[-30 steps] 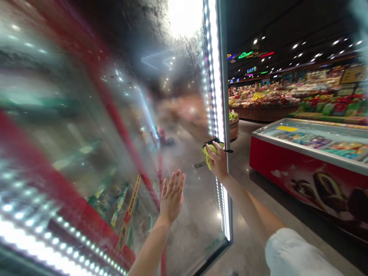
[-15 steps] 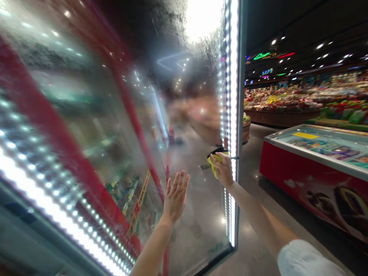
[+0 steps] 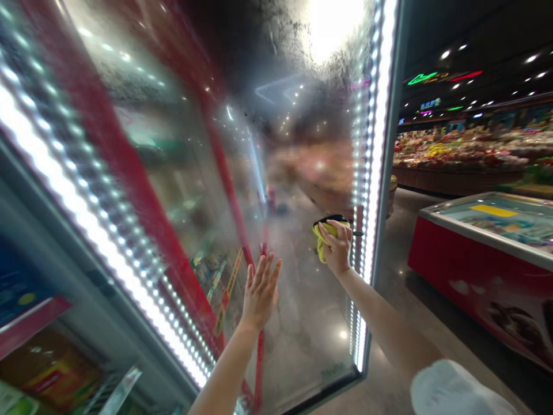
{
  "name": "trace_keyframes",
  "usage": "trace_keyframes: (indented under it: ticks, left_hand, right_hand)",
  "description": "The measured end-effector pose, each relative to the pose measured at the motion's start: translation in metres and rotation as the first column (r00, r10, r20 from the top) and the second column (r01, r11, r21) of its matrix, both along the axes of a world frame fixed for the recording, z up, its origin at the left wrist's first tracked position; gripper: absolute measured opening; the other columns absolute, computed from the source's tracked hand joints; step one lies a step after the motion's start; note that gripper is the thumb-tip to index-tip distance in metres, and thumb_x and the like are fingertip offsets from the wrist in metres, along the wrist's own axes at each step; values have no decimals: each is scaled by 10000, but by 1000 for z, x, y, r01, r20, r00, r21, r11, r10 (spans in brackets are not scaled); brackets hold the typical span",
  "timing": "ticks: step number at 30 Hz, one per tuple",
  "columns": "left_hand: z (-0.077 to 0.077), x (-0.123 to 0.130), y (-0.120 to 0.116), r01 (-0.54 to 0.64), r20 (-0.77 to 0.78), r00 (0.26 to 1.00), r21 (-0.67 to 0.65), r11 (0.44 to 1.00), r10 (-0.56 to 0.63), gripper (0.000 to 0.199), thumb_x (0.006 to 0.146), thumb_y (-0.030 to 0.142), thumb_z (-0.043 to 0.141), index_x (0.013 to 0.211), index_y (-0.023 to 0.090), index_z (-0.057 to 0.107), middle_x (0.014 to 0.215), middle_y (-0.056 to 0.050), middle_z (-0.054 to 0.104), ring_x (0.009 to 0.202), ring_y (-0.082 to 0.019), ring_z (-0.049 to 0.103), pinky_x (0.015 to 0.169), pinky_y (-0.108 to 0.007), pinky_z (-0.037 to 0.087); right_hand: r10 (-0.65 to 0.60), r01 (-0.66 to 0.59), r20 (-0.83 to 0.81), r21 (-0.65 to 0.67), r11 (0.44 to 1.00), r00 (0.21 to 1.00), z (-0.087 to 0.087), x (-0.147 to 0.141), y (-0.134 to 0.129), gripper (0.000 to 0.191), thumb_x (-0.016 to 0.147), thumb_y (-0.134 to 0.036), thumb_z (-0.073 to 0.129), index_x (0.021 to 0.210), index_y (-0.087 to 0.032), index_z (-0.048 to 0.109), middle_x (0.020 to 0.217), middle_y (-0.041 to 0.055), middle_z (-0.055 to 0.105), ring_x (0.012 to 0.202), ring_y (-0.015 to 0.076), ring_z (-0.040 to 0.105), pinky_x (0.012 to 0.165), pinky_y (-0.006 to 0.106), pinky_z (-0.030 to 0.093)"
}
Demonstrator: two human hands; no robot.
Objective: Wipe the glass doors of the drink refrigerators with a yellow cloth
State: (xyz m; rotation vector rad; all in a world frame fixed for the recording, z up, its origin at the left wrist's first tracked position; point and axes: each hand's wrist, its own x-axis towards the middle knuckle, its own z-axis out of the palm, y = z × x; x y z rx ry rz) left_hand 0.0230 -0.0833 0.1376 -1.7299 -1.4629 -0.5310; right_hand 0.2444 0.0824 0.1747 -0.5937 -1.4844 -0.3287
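A tall glass door (image 3: pixel 311 311), edged with bright LED strips, stands in front of me, and its upper part is fogged. My right hand (image 3: pixel 339 245) grips a yellow cloth (image 3: pixel 327 230) with a dark edge, pressed to the glass near the right-hand light strip. Lower and to the left, my left hand (image 3: pixel 262 288) lies flat against the pane, fingers stretched and holding nothing. Red frames and lights show mirrored or through the glass, blurred.
At right stands a red chest freezer (image 3: pixel 470 253) with a glass top and packages inside. Behind it are heaped produce displays (image 3: pixel 458 153). Shelves with packaged goods (image 3: pixel 56 369) show at the lower left, beside the LED strip (image 3: pixel 129 271).
The view has swung left, so the door and freezer sit farther right and shelves appear at lower left. My right hand with the cloth is farther from the door's edge strip. My left hand stays flat.
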Motion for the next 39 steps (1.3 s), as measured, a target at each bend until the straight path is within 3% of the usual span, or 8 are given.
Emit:
trace_keyframes:
  ticks: [3,8,14,21,24,29,34,39]
  left_hand:
    - [4,-2,-3,-12,5,1000,4,1000,12,897,902,90,542,1647,282,80,1684,-46,233,1584,-214,113,1310,-501,106]
    - [4,-9,-14,-29,14,999,9,1000,28,890,917,98,530,1648,282,56,1689,-48,211,1580,-225,123,1306,-514,134]
    - [3,-26,-29,-55,36,998,57,997,53,893,915,82,533,1649,269,59,1693,-67,203,1581,-241,129,1304,-527,138]
    - [3,-35,-36,-73,71,995,57,996,69,898,909,89,554,1648,280,82,1694,-63,220,1583,-250,144,1299,-530,166]
    - [7,-41,-42,-111,89,991,79,991,103,890,914,91,549,1646,292,85,1691,-58,236,1581,-252,159,1298,-532,167]
    - [15,-47,-48,-180,108,980,106,978,169,874,924,86,536,1641,321,95,1680,-35,270,1580,-250,160,1303,-536,145]
    - [12,-56,-59,-203,126,974,104,974,189,888,928,93,547,1641,323,70,1691,-52,227,1576,-254,182,1300,-543,147]
    - [6,-74,-75,-235,138,966,102,967,220,911,913,61,560,1639,344,88,1697,-52,224,1583,-263,140,1290,-564,171]
  right_hand:
    - [-49,50,56,-21,999,997,8,-25,-16,403,948,-165,566,1289,-319,714,1327,85,625,1211,249,538,1029,426,449]
    - [-77,71,322,32,997,944,-11,-28,-33,440,948,-228,616,1365,-365,650,1359,54,637,1255,234,527,1003,369,433]
    - [-78,77,65,20,997,995,5,-48,-24,518,974,-183,546,1453,-378,567,1367,83,598,1290,257,497,1058,438,428]
    - [-77,45,331,103,994,940,-8,-62,-51,523,964,-213,635,1442,-413,568,1337,30,669,1271,205,524,985,331,387]
    - [-92,74,266,78,994,960,-5,-64,-52,513,961,-195,623,1426,-409,587,1329,45,663,1244,222,532,993,354,391]
    - [-96,90,160,46,995,982,17,-108,-71,519,971,-218,618,1456,-393,563,1374,67,629,1271,250,503,990,382,395]
    - [-32,-20,327,155,988,945,6,-109,-81,591,957,-199,660,1483,-429,519,1298,8,685,1255,190,521,987,323,365]
    - [-27,17,221,49,999,975,11,-120,-82,533,944,-203,668,1421,-429,591,1345,37,629,1231,233,507,1001,367,380]
